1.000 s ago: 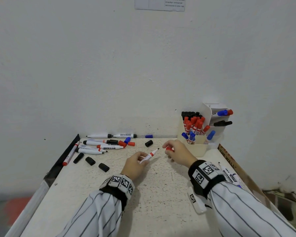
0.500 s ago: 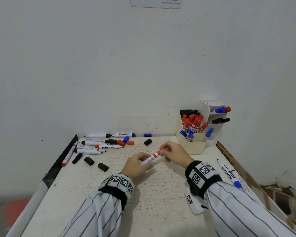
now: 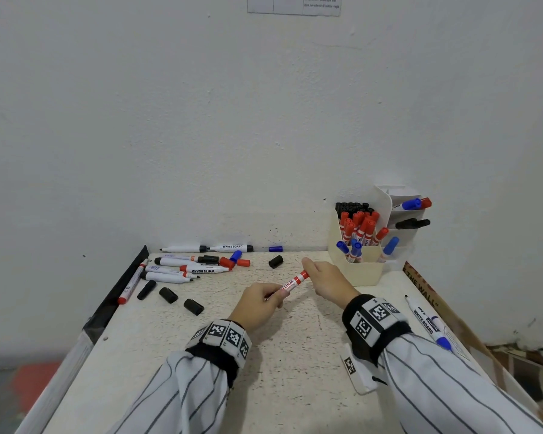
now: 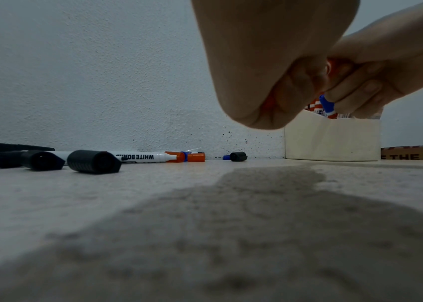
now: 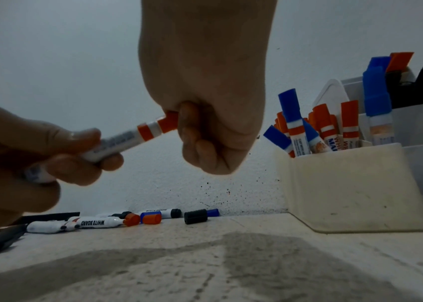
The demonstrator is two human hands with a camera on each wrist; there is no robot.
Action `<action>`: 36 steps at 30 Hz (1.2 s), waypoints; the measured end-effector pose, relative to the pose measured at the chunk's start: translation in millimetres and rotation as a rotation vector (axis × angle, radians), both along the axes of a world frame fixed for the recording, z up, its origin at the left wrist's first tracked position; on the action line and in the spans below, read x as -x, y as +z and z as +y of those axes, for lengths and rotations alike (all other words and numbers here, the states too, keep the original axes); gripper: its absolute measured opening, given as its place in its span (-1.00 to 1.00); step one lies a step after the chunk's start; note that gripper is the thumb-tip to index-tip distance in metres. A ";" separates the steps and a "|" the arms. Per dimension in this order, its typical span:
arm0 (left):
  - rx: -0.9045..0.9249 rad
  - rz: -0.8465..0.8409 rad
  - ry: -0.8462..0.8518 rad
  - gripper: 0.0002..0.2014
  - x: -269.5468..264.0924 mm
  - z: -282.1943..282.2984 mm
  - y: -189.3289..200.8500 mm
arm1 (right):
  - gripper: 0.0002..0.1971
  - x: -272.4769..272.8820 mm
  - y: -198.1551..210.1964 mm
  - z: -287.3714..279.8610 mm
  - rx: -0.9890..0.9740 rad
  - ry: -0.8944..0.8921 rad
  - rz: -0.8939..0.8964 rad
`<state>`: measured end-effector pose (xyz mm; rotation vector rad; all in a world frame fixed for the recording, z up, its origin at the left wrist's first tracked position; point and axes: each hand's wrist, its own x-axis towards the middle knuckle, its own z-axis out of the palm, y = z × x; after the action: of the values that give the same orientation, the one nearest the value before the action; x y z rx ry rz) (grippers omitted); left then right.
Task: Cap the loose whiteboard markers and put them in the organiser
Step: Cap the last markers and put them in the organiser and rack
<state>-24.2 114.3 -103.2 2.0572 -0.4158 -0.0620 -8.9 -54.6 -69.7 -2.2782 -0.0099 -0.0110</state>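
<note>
Right wrist view shows the right hand [image 5: 205,114] with its fingers curled around the red cap [image 5: 169,122] at the upper end of a red marker [image 5: 127,141], and most of that cap is buried in the fist. Toward the lower left of that frame, the left hand [image 5: 21,161] grasps the marker's white barrel between thumb and fingers, so the tail end is hidden and the printing on the barrel is blurred. Whether the cap is seated fully cannot be told.

In the head view the marker [image 3: 293,281] sits near the middle of the frame, above the table [image 3: 295,355], its long axis slanting from lower left up to upper right, cap end toward the organiser [image 3: 361,267]. It has a white body with red bands near the cap.

Capped red, blue and black markers stand in the organiser. More markers and loose caps [image 3: 182,267] lie at the left of the frame, partly overlapping.
</note>
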 end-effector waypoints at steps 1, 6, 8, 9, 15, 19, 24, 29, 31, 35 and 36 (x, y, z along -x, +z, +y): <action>0.045 0.045 -0.014 -0.74 0.4 -0.1 0.8 | -0.57 -0.1 1.1 0.4 -0.014 0.015 -0.008; 0.344 0.370 -0.084 -0.72 4.7 0.9 6.3 | -0.61 2.7 7.5 1.8 -0.109 0.126 -0.081; 0.418 0.467 -0.103 -0.68 5.9 1.6 9.5 | -0.63 5.5 8.7 2.1 -0.174 0.183 -0.110; 0.432 0.499 -0.115 -0.67 6.3 1.8 11.1 | -0.64 7.0 9.0 1.6 -0.193 0.208 -0.119; 0.373 0.464 -0.104 -0.69 6.8 -1.7 12.8 | -0.68 7.3 10.0 -4.0 -0.061 0.243 -0.099; 0.286 0.396 -0.116 -0.69 7.9 -5.7 10.6 | -0.73 15.2 15.2 -9.5 -0.126 0.245 -0.042; 0.220 0.341 -0.105 -0.75 5.9 -7.9 9.5 | -0.60 30.1 19.5 -58.0 0.161 0.105 0.274; 0.270 0.254 0.005 -0.81 -1.3 -19.5 18.8 | -0.62 48.2 18.0 -145.6 0.671 -0.235 0.404; 0.283 0.177 0.043 -0.82 -6.4 -28.8 23.2 | -0.59 58.1 12.4 -164.0 0.761 -0.314 0.468; 0.380 0.067 0.150 -0.73 -20.1 -47.5 32.6 | -0.53 62.9 -1.6 -176.3 0.786 -0.346 0.520; 0.391 0.050 0.165 -0.74 -23.5 -52.5 35.1 | -0.54 61.1 -3.4 -175.4 0.782 -0.335 0.519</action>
<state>-0.7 61.8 -68.2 1.6927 -0.2061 0.0633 -70.0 -230.0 -73.1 -2.9543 0.7564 0.4828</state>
